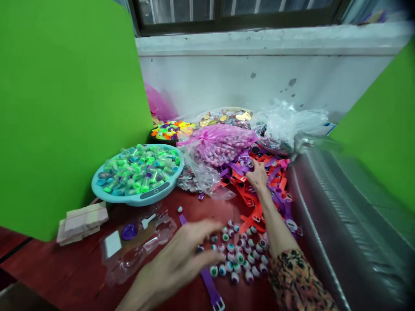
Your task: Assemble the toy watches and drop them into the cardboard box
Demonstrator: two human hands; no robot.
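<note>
My left hand [184,250] is over the red tabletop with its thumb and fingers apart. Below it lies a purple toy watch [210,283], its middle mostly hidden by the hand. Beside those fingertips is a loose cluster of eyeball beads [240,258] with coloured irises. My right hand [258,175] reaches into a heap of red and purple toy watches [249,196], fingers curled down at a purple toy watch [250,163]; the fingertips are partly hidden.
At left stands a blue basin [152,198] of green-capped tubes. Nearer are pale blocks [82,222] and a clear plastic package [129,257]. Behind sit a pink bag [220,144] and a tray of colourful pieces [173,129]. A grey inflated bag [343,220] borders the right; green panels [65,108] flank both sides.
</note>
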